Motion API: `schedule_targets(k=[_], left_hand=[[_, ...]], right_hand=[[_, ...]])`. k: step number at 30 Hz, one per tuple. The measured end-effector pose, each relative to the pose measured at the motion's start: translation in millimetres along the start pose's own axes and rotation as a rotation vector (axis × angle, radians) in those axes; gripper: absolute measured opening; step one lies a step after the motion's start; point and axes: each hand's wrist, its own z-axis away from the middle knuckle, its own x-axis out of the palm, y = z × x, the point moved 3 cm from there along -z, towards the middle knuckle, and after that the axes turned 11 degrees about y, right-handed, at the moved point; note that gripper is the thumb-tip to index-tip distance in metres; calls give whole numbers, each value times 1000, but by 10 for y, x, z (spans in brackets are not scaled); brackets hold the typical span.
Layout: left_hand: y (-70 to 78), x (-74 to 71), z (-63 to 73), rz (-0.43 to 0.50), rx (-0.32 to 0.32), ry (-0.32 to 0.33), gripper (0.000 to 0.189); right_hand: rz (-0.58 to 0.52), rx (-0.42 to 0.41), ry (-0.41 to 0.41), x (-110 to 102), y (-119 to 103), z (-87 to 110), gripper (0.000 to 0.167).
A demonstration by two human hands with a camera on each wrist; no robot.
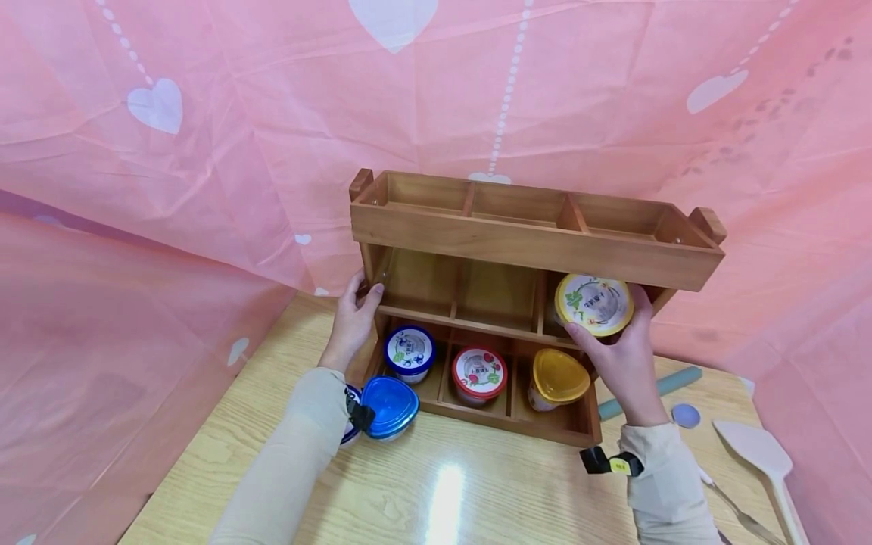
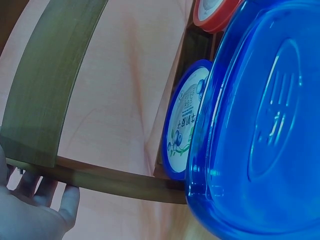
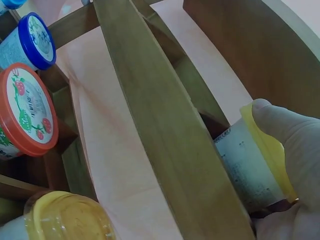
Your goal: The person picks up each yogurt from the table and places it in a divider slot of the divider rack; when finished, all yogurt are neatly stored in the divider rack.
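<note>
A three-tier wooden rack [image 1: 531, 244] with divided compartments stands on the table. My left hand [image 1: 350, 322] grips its left side board, thumb in front; the left wrist view shows the fingers [image 2: 70, 202] at the board's edge. My right hand [image 1: 628, 359] holds a pudding cup with a yellow lid [image 1: 594, 305] by its rim, at the middle tier's right compartment. The right wrist view shows the thumb over the lid and the cup's white side [image 3: 252, 170]. In the bottom tier sit a blue-lidded cup [image 1: 409, 350], a red-lidded cup [image 1: 480, 372] and a yellow-topped cup [image 1: 560, 376].
A blue-lidded container [image 1: 390, 407] stands before the rack's left corner, beside another blue-rimmed cup partly behind the left wrist. On the right lie a teal roll [image 1: 671, 384], a small lilac disc [image 1: 685, 415], a white spatula [image 1: 756, 448] and a metal utensil [image 1: 742, 515]. Pink cloth hangs behind.
</note>
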Motion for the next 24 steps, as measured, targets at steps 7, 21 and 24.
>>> schedule_targets(k=[7,21,24], left_hand=[[2,-4,-5,-4,9,10,53],[13,-6,8,-36,-28,0,57],[10,-7,8,-42,-29,1,57]], right_hand=[[-4,8,-33,-6,31,-44,103],[-144,-19,27,-135,-140,104,104],[-121,2,40,-203,-244,226,104]])
